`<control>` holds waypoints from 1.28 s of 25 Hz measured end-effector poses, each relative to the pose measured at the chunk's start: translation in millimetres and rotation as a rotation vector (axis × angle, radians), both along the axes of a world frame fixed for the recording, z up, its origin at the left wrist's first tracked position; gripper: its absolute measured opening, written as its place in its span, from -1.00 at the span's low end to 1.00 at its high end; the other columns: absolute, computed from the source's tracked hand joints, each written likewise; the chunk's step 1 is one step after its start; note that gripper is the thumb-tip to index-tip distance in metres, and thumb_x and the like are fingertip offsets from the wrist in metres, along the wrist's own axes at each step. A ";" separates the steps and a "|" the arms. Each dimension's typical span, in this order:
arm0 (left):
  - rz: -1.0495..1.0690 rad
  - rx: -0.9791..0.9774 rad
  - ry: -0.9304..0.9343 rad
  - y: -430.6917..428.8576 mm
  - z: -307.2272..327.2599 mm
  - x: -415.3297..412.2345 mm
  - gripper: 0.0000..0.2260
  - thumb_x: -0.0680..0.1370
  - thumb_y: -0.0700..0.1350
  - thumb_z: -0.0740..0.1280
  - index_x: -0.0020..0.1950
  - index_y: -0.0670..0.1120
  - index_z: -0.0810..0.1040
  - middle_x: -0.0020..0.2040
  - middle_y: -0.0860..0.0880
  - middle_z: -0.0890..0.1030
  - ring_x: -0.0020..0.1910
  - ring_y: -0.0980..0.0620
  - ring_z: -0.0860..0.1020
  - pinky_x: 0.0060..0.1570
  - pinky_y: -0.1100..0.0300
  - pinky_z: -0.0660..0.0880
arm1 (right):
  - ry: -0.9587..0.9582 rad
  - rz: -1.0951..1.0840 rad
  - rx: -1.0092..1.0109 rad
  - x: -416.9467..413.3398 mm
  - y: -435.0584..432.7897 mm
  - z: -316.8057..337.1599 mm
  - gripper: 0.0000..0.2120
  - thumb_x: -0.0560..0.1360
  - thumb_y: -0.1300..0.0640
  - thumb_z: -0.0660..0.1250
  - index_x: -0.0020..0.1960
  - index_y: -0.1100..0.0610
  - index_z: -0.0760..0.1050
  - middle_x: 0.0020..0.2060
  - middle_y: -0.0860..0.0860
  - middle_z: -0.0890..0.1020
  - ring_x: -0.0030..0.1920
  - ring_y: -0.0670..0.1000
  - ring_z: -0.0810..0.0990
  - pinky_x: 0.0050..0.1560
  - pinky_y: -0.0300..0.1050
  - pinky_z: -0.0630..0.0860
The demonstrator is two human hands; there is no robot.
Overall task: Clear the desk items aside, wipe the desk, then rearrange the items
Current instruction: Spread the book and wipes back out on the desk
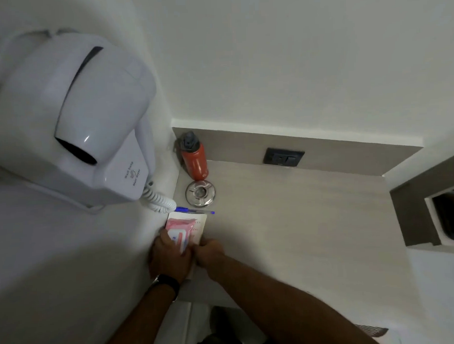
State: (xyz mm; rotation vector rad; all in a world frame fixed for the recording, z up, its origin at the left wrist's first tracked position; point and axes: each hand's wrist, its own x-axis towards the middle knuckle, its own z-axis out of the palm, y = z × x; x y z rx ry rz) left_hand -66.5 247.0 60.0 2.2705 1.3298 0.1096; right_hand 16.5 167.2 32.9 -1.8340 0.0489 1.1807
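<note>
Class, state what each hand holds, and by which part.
Left hand grips the pink wipes pack at its near end; right hand touches that end, its grip hidden.

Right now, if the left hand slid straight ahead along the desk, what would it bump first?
The left hand points up the desk along the left wall, already on the pink wipes pack. Pushed on, it would probably meet the blue pen first, then the metal ashtray, though depth is unclear.

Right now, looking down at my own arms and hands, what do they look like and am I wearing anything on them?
Both forearms are bare, with no sleeves in view. The left hand has a black band, like a watch or fitness strap, around its wrist. The right hand and its wrist carry nothing that can be seen: no gloves, and no rings can be made out at this sharpness.
</note>
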 end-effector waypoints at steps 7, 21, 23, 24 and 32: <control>-0.053 0.054 -0.184 -22.1 15.0 -0.2 -0.18 0.30 0.03 0.48 0.48 -0.19 0.26 0.30 -0.26 0.49 0.25 -0.27 0.50 0.23 -0.17 0.52 | 0.091 -0.011 -0.038 24.4 -59.8 19.4 -0.85 0.51 0.19 0.50 0.06 0.08 0.63 0.05 0.12 0.73 0.05 0.18 0.75 -0.24 -0.08 0.66; -0.212 -0.044 -0.017 -146.7 4.4 108.2 -0.39 0.27 0.10 0.59 0.10 -0.12 0.34 0.01 -0.16 0.52 -0.06 -0.18 0.56 -0.29 0.14 0.32 | 0.032 -0.351 -0.125 158.7 -285.7 50.4 -0.71 0.63 0.29 0.41 0.34 0.28 0.60 0.22 0.25 0.71 0.23 0.33 0.71 0.22 0.33 0.65; -0.196 -0.012 0.016 -150.1 4.7 109.2 -0.35 0.26 0.16 0.58 0.11 -0.12 0.34 0.04 -0.16 0.52 -0.02 -0.18 0.56 -0.26 0.13 0.34 | 0.021 -0.295 -0.134 156.3 -281.5 46.1 -0.71 0.64 0.27 0.41 0.34 0.30 0.59 0.24 0.27 0.70 0.24 0.34 0.70 0.25 0.37 0.62; -0.200 0.000 0.034 -151.7 4.9 109.1 -0.34 0.26 0.18 0.58 0.12 -0.13 0.34 0.06 -0.16 0.51 0.00 -0.18 0.56 -0.25 0.12 0.36 | -0.001 -0.252 -0.146 155.4 -279.5 45.1 -0.71 0.64 0.26 0.41 0.34 0.29 0.60 0.25 0.25 0.70 0.24 0.32 0.70 0.25 0.35 0.63; -0.206 0.011 0.069 -162.5 7.3 103.7 -0.31 0.25 0.22 0.57 0.13 -0.14 0.35 0.09 -0.16 0.51 0.04 -0.17 0.55 -0.25 0.11 0.40 | -0.238 0.052 -0.287 153.5 -282.5 47.4 -0.67 0.63 0.08 0.45 0.31 0.24 0.63 0.25 0.12 0.72 0.18 0.20 0.75 0.10 0.19 0.73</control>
